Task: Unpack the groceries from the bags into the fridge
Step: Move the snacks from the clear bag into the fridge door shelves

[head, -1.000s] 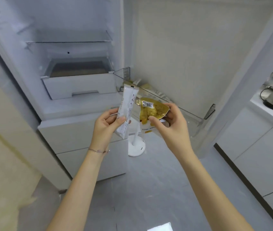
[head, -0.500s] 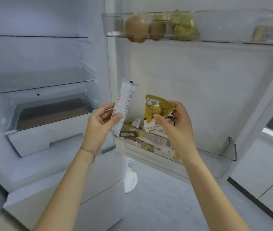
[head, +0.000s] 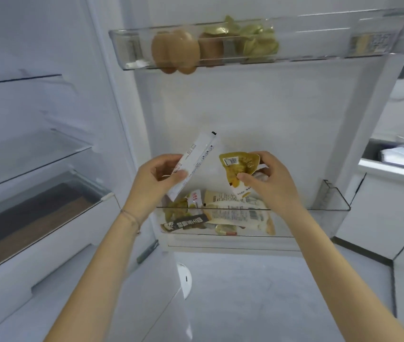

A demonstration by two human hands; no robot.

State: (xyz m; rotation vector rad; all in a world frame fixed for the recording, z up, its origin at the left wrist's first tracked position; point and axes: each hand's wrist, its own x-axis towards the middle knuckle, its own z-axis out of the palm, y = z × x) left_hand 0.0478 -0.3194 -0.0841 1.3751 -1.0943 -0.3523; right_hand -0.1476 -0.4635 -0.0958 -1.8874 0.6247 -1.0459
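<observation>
Over the lower door bin (head: 319,209), 2 packets held up

White stick packet (head: 196,156) is pinched in the left hand (head: 156,181), long axis tilted up-right; gold pouch (head: 239,166) is gripped by the right hand (head: 272,186), nearer the bin's bare right end, just below. Whatever's tucked behind the pouch can't be made out

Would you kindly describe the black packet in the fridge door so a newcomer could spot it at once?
Start at the open white fridge door and drop to its lower clear plastic bin. At the bin's front left lies a flat black packet with white lettering, the only dark one among white and yellow-green packets.
</observation>
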